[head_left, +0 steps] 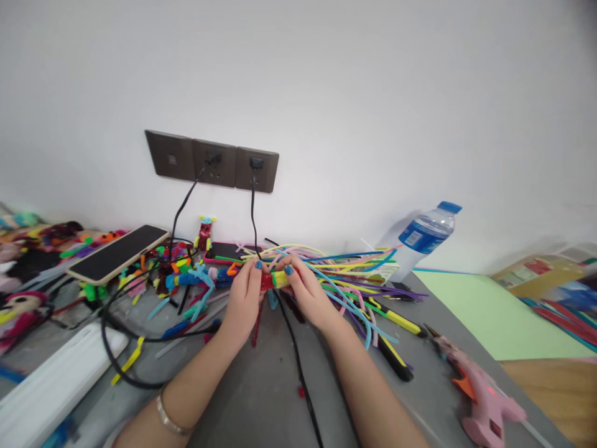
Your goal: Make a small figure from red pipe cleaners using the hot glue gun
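Both my hands meet in the middle, above the grey table (pixel 275 398). Between their fingertips is a small pipe-cleaner piece (pixel 280 279), red on the left and yellow with a green band on the right. My left hand (pixel 245 295) pinches the red end, thumb and fingers closed. The yellow end is gripped by my right hand (pixel 305 289), its fingers also closed. Part of the piece is hidden behind the fingers. A bundle of loose pipe cleaners (pixel 368 264) in many colours spreads out behind and right of my right hand.
A phone (pixel 119 255) and small pipe-cleaner figures lie left; a red figure (pixel 204 235) stands by the wall. Black cables (pixel 298 361) cross the table from wall sockets (pixel 212 163). Right are a water bottle (pixel 426 233), yellow-black cutters (pixel 396 361) and a pink glue gun (pixel 485 398).
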Available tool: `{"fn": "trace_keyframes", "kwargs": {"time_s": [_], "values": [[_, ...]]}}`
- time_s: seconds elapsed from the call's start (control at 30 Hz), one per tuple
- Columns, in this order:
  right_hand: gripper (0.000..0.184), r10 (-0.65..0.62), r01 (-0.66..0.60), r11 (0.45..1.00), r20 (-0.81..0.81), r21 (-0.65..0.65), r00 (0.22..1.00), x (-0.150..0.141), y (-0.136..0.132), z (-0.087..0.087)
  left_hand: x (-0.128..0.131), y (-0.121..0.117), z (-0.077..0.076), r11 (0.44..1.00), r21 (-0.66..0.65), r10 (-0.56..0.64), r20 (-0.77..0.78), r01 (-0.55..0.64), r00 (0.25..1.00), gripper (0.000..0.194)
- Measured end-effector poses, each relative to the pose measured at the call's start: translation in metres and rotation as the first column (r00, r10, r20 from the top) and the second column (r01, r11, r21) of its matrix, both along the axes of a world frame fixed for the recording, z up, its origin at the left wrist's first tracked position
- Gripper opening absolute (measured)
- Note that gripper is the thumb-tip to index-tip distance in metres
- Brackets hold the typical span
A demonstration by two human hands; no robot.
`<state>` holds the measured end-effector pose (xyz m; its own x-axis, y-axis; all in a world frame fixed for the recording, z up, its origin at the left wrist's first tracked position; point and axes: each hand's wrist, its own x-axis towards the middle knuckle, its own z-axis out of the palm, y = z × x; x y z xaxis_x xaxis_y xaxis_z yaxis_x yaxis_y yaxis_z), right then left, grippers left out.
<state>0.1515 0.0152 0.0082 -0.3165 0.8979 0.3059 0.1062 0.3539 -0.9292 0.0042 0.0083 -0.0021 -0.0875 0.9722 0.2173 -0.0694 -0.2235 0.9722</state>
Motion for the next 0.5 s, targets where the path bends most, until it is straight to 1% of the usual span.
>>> {"fn": "trace_keyframes", "kwargs": {"time_s": [0.13,0.27,0.33,0.43,0.5], "values": [[0.034,-0.029,0.029,0.999,0.006,0.023,1.0,0.0004,0.0013,-0.0018,0.0005,-0.0002,-0.0023,1.0,0.015,0.023,-0.037,-0.023,0.999,0.033],[0.036,-0.103,0.099,0.993,0.063,0.066,0.993,0.0028,0.0035,-0.0048,0.0026,-0.0004,-0.0023,0.999,-0.032,0.041,-0.047,-0.042,0.998,0.037],[0.036,-0.12,0.114,0.991,0.081,0.07,0.989,0.0027,0.0036,-0.0054,0.003,-0.0002,-0.0019,0.998,-0.023,0.057,-0.054,-0.058,0.997,0.036],[0.033,-0.098,0.094,0.994,0.073,0.061,0.992,-0.0005,0.0021,-0.0046,0.0011,0.0014,-0.0013,0.994,0.021,0.106,-0.06,-0.105,0.993,0.031],[0.03,-0.065,0.062,0.996,0.048,0.062,0.997,-0.003,0.0006,-0.0032,-0.0014,0.0028,-0.001,0.991,0.014,0.134,-0.064,-0.133,0.989,0.03]]}}
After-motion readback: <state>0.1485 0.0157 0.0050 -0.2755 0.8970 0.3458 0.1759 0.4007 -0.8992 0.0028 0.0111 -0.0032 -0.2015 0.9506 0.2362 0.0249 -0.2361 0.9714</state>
